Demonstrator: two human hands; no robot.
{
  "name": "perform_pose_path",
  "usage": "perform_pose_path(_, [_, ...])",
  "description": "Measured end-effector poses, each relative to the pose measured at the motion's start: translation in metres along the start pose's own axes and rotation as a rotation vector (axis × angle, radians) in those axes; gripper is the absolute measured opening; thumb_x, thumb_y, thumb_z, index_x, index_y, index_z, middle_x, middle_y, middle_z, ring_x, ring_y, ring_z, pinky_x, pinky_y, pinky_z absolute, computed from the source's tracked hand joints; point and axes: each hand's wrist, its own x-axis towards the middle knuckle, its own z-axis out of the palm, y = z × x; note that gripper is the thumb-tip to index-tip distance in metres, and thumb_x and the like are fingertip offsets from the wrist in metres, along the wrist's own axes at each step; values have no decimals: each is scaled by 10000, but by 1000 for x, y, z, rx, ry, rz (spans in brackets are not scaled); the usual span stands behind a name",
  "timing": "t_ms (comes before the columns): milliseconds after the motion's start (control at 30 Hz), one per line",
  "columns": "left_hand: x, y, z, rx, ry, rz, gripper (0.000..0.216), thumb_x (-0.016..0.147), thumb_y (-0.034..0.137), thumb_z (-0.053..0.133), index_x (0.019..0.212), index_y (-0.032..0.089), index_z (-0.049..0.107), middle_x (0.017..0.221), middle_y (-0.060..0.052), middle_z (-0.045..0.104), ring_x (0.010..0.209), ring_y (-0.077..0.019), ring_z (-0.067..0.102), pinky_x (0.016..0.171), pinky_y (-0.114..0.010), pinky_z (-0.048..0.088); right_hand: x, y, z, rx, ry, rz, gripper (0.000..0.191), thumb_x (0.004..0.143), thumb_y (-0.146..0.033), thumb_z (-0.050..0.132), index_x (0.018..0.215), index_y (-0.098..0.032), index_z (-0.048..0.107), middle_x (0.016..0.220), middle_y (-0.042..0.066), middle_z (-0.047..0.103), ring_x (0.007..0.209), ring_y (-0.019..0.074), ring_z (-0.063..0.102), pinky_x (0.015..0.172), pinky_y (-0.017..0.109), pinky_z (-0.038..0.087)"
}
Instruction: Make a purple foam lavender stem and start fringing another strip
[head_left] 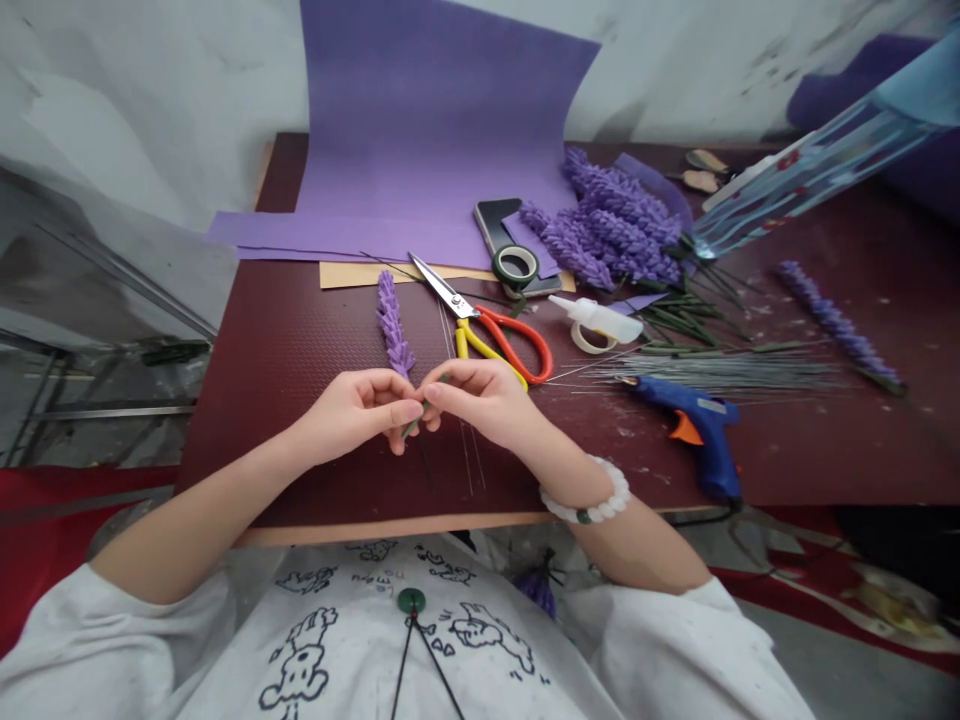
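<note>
My left hand (358,412) and my right hand (491,402) meet above the near part of the table, thumbs and fingertips pinched together. Between them shows a narrow green strip (409,430), which looks like floral tape; both hands are closed on it. Just beyond the fingertips is a purple paper lavender flower (393,325), its lower end close against my fingers. Whether its stem is also in my grip is hidden. Scissors (469,315) with red and yellow handles lie open beside my right hand. Thin wires (469,455) lie beneath my hands.
Purple paper (435,130) leans against the wall. A phone (495,225) lies under a green tape roll (515,264). Rightward are a lavender bunch (622,220), a glue bottle (596,318), wire stems (750,370), a blue glue gun (701,425), a single lavender (840,325) and a tilted clear container (817,160).
</note>
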Motion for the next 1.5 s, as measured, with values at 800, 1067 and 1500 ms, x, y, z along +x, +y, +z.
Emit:
perform_pose_path(800, [-4, -4, 5, 434, 206, 204, 155, 773, 287, 664, 808, 152, 597, 652, 22, 628, 538, -66, 577, 541, -172, 475, 5, 2, -1, -14, 77, 50, 220, 663, -263, 683, 595, -185, 489, 505, -65, 600, 449, 66, 580, 471, 191, 473])
perform_pose_path(1067, [-4, -8, 6, 596, 227, 306, 107, 828, 240, 544, 833, 149, 600, 710, -6, 636, 586, -79, 579, 559, -172, 485, 5, 4, 2, -44, 89, 63, 257, 652, -299, 706, 591, -188, 482, 474, -61, 582, 440, 66, 560, 461, 191, 448])
perform_pose_path(1500, [-5, -11, 7, 542, 277, 307, 203, 871, 365, 533, 799, 182, 484, 506, 89, 471, 411, -37, 412, 423, -149, 327, 2, 2, 2, -101, 20, -13, 313, 773, -449, 639, 674, -175, 524, 565, -41, 582, 508, 67, 552, 540, 227, 458])
